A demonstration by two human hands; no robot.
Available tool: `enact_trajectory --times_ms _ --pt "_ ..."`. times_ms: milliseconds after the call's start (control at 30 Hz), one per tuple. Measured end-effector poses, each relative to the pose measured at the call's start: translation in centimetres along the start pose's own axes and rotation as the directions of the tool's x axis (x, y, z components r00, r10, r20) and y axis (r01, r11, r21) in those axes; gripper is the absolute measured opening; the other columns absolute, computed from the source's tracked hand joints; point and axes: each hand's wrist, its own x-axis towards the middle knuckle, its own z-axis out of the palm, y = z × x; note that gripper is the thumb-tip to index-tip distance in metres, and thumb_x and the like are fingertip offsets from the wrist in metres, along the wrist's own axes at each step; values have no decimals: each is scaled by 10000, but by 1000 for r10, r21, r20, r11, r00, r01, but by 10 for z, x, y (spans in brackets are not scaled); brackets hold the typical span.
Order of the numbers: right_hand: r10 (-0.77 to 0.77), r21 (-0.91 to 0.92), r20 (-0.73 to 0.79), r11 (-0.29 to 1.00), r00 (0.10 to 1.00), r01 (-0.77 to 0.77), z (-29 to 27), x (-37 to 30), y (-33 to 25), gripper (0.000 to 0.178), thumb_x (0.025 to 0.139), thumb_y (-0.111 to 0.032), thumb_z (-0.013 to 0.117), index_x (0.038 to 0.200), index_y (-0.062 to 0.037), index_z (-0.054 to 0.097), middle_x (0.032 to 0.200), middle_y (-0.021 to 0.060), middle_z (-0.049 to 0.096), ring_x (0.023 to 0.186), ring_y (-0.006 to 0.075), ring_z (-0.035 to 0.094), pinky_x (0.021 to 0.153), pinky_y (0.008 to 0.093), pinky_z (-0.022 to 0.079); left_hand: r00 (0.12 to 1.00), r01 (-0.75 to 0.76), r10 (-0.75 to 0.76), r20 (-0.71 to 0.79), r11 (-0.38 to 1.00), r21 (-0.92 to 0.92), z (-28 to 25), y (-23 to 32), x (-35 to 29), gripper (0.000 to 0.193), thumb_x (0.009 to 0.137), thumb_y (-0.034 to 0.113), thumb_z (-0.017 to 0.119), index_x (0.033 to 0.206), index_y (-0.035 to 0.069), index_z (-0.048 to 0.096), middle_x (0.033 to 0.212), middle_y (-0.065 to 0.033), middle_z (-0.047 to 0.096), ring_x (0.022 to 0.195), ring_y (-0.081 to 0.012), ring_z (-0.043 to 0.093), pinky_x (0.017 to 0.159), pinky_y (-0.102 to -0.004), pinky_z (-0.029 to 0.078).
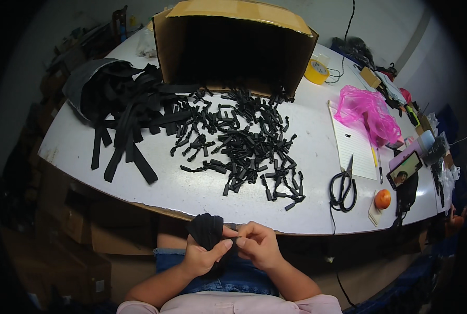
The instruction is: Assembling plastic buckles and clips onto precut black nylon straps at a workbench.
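My left hand [202, 259] is closed around a folded bundle of black fabric straps [207, 230], held over my lap just below the table's front edge. Beside it, my right hand [262, 247] pinches the end of a black strap close to the left thumb; any small part between those fingertips is hidden. On the table beyond my hands lies a wide, loose pile of small black plastic pieces [244, 144]. To its left, more black straps [126, 123] spill from a grey bag [75, 97].
An open cardboard box [244, 11] stands behind the pile on the white table [176, 180]. At right are black-handled scissors [343, 191], a lined notepad [348, 141], a pink plastic bag [367, 115], yellow tape [316, 72], a propped phone [405, 170] and an orange fruit [382, 199].
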Motion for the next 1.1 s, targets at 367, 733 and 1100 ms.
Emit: enact_trajectory --times_ms 367,733,1100 --pt "-536 -650 93 606 839 459 5 -1 7 62 728 -27 581 743 1 529 665 48 498 523 73 427 464 188 336 993 -56 66 -102 994 92 6 -4 -5 157 755 -25 541 911 -4 537 833 -34 544 724 -58 501 647 -186 415" --pt "-241 -369 27 900 970 234 -1 -8 14 78 795 -61 533 806 16 532 718 43 512 595 70 437 507 196 346 998 -55 43 55 967 250 -6 2 -7 173 783 63 569 942 4 535 752 -7 546 635 -36 484 573 -172 407" --pt "-466 -518 71 738 882 432 8 -8 -1 116 729 -19 592 826 25 546 699 87 554 535 99 509 469 205 390 989 -132 144 -15 938 320 -7 -14 -11 110 723 34 629 814 12 570 574 34 488 497 -15 396 464 -159 329"
